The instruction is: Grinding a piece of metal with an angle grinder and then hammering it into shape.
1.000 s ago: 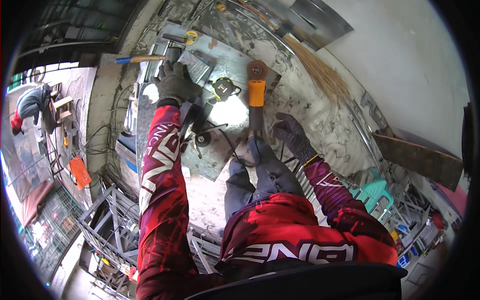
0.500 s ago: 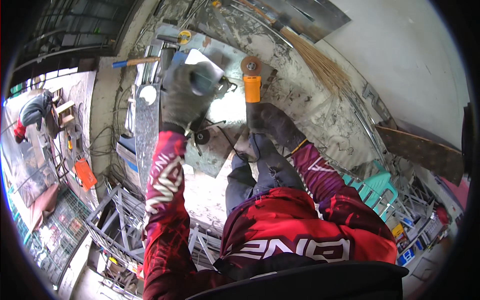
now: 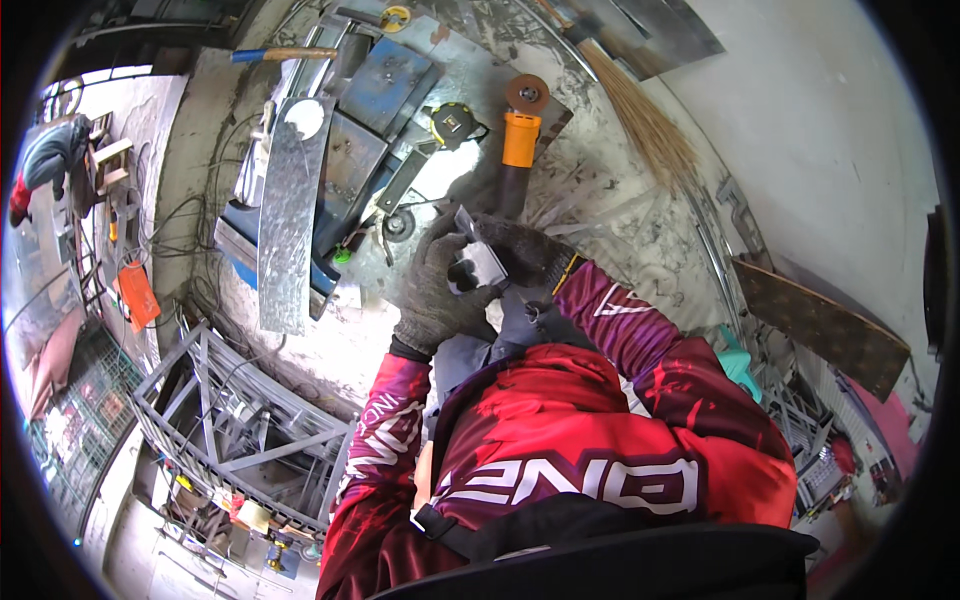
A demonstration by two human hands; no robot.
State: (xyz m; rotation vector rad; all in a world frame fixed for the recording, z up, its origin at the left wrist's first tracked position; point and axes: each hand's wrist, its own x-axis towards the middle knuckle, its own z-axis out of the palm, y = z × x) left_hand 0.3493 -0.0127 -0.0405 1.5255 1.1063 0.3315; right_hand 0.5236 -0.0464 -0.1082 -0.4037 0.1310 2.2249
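Both gloved hands meet in front of my lap around a small bent piece of sheet metal (image 3: 484, 264). My left hand (image 3: 440, 290) has its fingers curled round the near-left side of the piece. On the far-right side, my right hand (image 3: 525, 250) grips it too; part of the metal is hidden by the gloves. Just beyond lies an angle grinder (image 3: 520, 140) with an orange body and a brown disc, touched by neither hand. A black and yellow tape measure (image 3: 452, 124) rests left of it, near a try square (image 3: 405, 180).
Blue and rusty metal plates (image 3: 385, 90), a long grey strip (image 3: 290, 230) and a hammer (image 3: 285, 54) lie left. A straw broom (image 3: 640, 120) leans by the right wall. Welded frames (image 3: 240, 420) stand near left. Another person (image 3: 50, 155) bends at far left.
My left hand has come back from over the plates to my lap. My right hand has moved off the angle grinder's handle and now meets the left at the sheet metal piece.
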